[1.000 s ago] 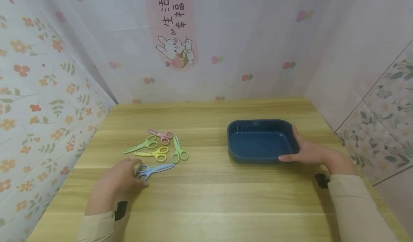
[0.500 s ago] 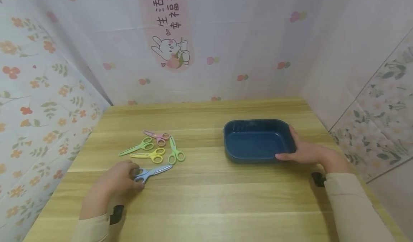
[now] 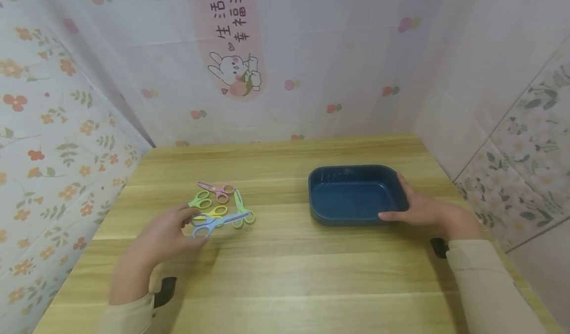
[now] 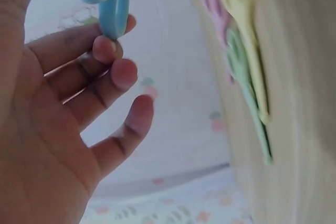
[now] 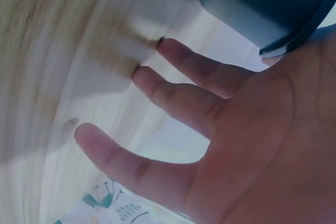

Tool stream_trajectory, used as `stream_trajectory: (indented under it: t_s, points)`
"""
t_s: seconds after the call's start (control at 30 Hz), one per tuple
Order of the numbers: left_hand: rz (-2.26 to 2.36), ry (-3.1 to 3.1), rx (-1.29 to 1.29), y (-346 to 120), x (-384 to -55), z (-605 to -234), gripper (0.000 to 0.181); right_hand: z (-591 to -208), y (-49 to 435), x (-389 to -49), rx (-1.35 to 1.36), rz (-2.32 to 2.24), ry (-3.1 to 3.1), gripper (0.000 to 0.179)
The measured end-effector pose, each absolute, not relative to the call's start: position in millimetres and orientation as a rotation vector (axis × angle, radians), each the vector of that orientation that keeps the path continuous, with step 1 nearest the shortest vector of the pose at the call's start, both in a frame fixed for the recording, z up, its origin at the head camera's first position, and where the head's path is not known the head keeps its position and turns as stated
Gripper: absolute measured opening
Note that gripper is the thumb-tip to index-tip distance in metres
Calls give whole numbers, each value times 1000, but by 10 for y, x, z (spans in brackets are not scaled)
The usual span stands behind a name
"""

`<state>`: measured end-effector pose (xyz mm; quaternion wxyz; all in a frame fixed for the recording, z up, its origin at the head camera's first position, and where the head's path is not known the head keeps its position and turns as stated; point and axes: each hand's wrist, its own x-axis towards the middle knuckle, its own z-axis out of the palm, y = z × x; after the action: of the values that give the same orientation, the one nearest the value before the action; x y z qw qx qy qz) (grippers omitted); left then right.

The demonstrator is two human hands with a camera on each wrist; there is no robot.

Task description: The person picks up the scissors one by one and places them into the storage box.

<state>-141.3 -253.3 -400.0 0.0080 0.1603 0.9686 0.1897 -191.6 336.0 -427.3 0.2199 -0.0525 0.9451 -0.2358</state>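
My left hand (image 3: 162, 236) holds light blue scissors (image 3: 227, 219) by their finger loops, off the table, with the blades toward the right. In the left wrist view, the blue loops (image 4: 114, 11) are at the fingertips. Behind and below them lie yellow scissors (image 3: 217, 210), pink scissors (image 3: 218, 191) and two green pairs, one at left (image 3: 200, 200), partly hidden, and one at right (image 3: 239, 201). My right hand (image 3: 423, 209) grips the right end of a dark blue rectangular dish (image 3: 347, 221), thumb on the near side. In the right wrist view, several fingers (image 5: 178, 93) extend beside the dish.
The wood-grain table (image 3: 285, 284) stretches between both arms. Printed cloth hangs behind it (image 3: 356, 67) and along the left side (image 3: 58, 151). Another floral panel (image 3: 525, 156) stands at the right. Black straps' ends show at both wrists.
My left hand has taken hold of the blue scissors and raised them from the table, up over the yellow and right green pairs. The right hand stays at the dish.
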Motion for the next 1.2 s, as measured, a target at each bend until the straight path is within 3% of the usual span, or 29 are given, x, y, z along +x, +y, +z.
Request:
stream_trajectory:
  t_s: [0.43,0.73,1.2]
  points:
    - [390,3135,611,-1934,-1617,-3926,69,-4358,3393,-1907,-181,-596,2687,138]
    - [385,3229,662,-1702,-1713,-3797,52,-4347,3413,-1911,-175,-589,2695,140]
    - [406,3311,684,-955,-1898,-3696,64,-4317,3384,-1907,-204,-608,2693,140]
